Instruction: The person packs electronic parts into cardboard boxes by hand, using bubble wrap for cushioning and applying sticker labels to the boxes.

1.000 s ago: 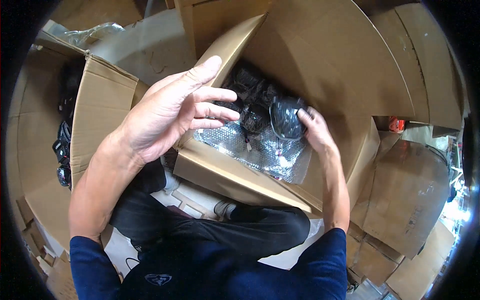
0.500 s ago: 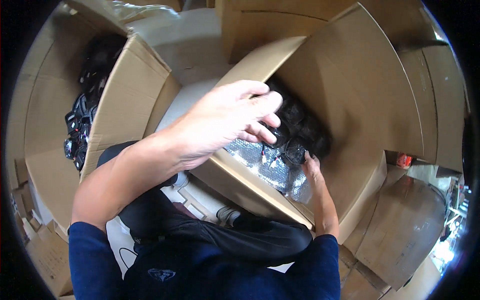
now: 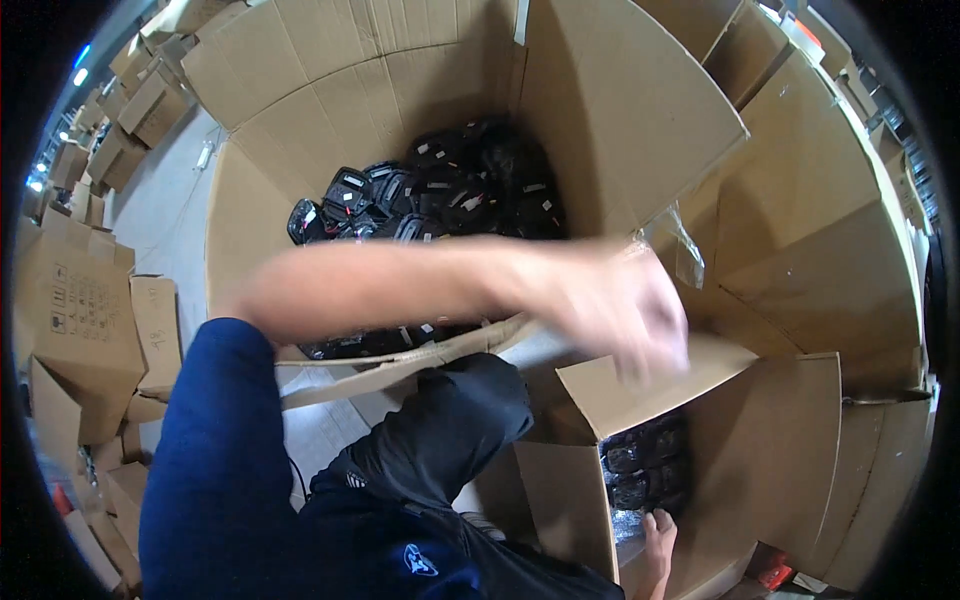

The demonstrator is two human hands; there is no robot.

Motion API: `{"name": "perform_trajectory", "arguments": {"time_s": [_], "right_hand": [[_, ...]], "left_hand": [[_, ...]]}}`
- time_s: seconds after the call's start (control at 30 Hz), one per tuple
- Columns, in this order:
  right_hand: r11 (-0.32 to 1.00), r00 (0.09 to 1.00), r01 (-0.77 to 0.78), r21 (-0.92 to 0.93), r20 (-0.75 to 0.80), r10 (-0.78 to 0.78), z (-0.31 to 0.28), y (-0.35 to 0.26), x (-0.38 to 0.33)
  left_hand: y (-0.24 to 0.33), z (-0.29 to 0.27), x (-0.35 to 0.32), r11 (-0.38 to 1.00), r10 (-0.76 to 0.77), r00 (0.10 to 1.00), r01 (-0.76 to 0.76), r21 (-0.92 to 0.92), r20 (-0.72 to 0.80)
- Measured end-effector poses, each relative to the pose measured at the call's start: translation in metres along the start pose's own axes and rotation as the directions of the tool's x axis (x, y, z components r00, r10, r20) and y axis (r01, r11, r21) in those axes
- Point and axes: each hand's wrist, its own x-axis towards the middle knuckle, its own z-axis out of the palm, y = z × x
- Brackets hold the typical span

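Note:
Smeared by motion, my left hand [image 3: 640,315] hangs over the near flap [image 3: 650,390] of the smaller carton at the lower right. Its fingers are too blurred to show whether anything is in them. My right hand [image 3: 658,532] is inside that carton, fingers loosely bent and a little apart, with nothing visible in them. Just beyond it lie rows of black rounded units [image 3: 645,462] in shiny plastic, and silvery bubble wrap [image 3: 627,526] is beside the fingers. A large carton [image 3: 330,130] holds a heap of black units [image 3: 440,190] with small white labels; my left forearm crosses in front of it.
Tall cardboard panels [image 3: 800,200] stand at the right. Stacked cartons [image 3: 90,310] line the left side, with pale floor [image 3: 165,215] beside them. A strip of clear plastic [image 3: 688,245] hangs from the large carton's edge. My bent leg [image 3: 440,420] is between the two cartons.
The view has swung left, bringing the large carton to the middle and the smaller one to the lower right. My left hand has moved away from above the wrapped units. My right hand stays in the smaller carton.

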Motion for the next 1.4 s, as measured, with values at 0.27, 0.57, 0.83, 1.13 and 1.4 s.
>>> {"name": "perform_trajectory", "arguments": {"time_s": [0.27, 0.57, 0.83, 1.13, 1.4], "right_hand": [[0.981, 0.984, -0.133, -0.139, 0.099, 0.147, 0.007, -0.046, -0.093], [0.938, 0.955, -0.160, -0.307, 0.192, 0.226, 0.004, -0.012, -0.074], [0.942, 0.986, 0.007, -0.335, 0.157, 0.049, -0.003, -0.012, -0.080], [0.987, 0.990, 0.139, -0.087, 0.051, -0.135, 0.036, -0.160, -0.050], [0.723, 0.743, 0.441, 0.532, 0.236, -0.627, 0.162, -0.434, -0.053]], "left_hand": [[-0.316, -0.222, -0.074, 0.866, -0.459, 0.289, 0.358, -0.350, -0.840], [-0.390, -0.236, 0.056, 0.912, -0.411, 0.106, 0.046, -0.408, -0.906], [-0.304, -0.178, 0.029, 0.903, -0.364, 0.081, -0.214, -0.373, -0.928], [-0.164, -0.201, -0.112, 0.483, -0.028, 0.791, -0.524, -0.701, -0.611], [-0.078, -0.144, -0.130, 0.580, 0.359, 0.800, -0.594, -0.557, -0.481]]}}
